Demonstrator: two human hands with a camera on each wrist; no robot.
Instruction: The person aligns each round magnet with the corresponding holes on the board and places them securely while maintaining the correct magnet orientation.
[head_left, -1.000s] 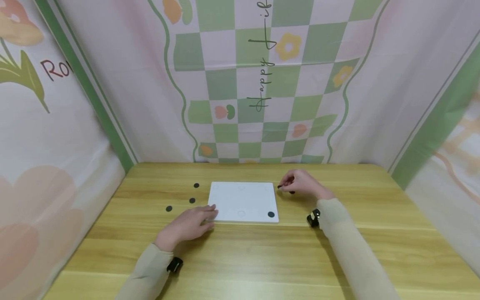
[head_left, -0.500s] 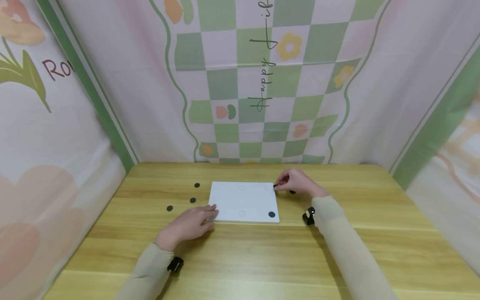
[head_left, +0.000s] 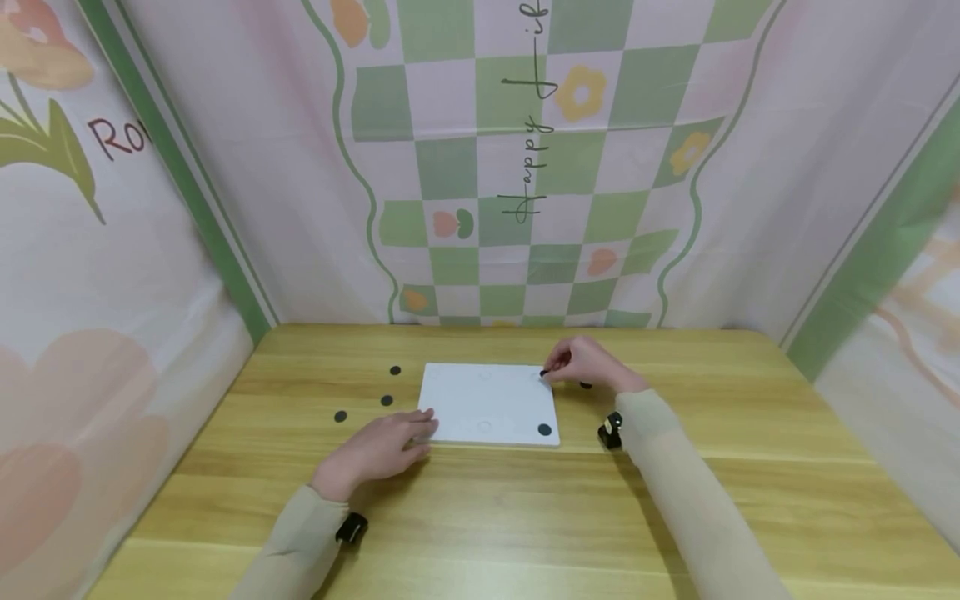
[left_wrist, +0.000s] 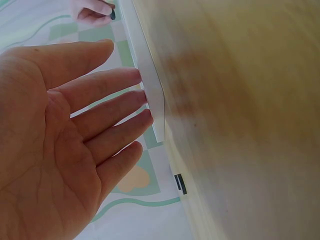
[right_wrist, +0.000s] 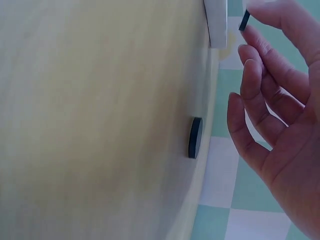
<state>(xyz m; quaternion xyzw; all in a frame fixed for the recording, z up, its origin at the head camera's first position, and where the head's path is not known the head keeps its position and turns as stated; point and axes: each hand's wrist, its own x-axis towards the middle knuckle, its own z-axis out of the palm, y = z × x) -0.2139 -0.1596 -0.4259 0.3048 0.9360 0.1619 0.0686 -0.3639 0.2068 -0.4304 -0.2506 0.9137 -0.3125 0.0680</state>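
Observation:
A flat white board [head_left: 487,404] with faint round outlines lies on the wooden table. One black disc [head_left: 544,430] sits at its near right corner. Between thumb and index finger my right hand [head_left: 588,365] pinches another small black disc [right_wrist: 244,21], close over the board's far right corner. My left hand [head_left: 382,446] rests its straight fingertips on the near left corner of the board; in the left wrist view the fingers [left_wrist: 117,102] are extended at the board's edge and hold nothing.
Several black discs, such as one disc [head_left: 387,401], lie on the table [head_left: 480,517] left of the board. One more black disc [right_wrist: 195,138] lies to its right, partly behind my right hand in the head view. A patterned curtain [head_left: 502,167] hangs behind the table.
My right hand has moved left with the pinched disc, from beside the board to over its far right corner. My left hand has stayed in place on the board.

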